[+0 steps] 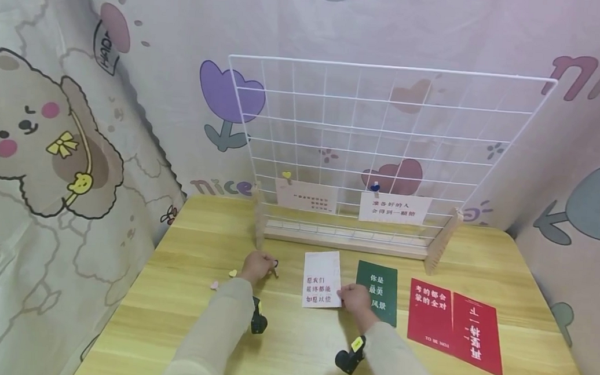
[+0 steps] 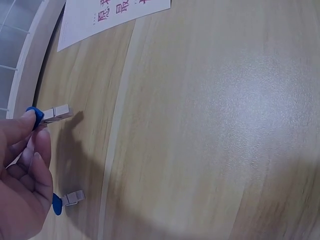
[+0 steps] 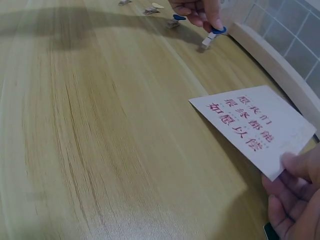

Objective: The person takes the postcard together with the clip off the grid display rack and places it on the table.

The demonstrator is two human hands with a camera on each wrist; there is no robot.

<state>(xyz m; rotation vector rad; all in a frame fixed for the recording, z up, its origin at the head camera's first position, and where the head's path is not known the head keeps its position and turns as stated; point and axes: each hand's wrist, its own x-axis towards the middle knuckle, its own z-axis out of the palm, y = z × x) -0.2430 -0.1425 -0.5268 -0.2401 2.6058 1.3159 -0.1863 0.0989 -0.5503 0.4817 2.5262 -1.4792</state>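
My left hand (image 1: 258,267) pinches a small wooden clothespin (image 2: 61,112) by its blue heart, just above the table. Below that hand another blue-heart clothespin (image 2: 75,198) lies on the wood. With thumb and fingers my right hand (image 1: 356,299) grips one edge of a white card with red writing (image 1: 320,293); in the right wrist view the card (image 3: 252,120) is tilted slightly up off the table. A green card (image 1: 377,274) lies partly under the right hand. Clothespins with a yellow heart (image 1: 233,273) and a pink heart (image 1: 214,285) lie left of the left hand.
Behind the hands stands a white wire grid (image 1: 356,123) in a wooden base (image 1: 348,244). Two white cards hang on it, one by a yellow-heart clothespin (image 1: 287,176), the other by a blue-heart one (image 1: 375,187). Red cards (image 1: 429,318) lie at the right.
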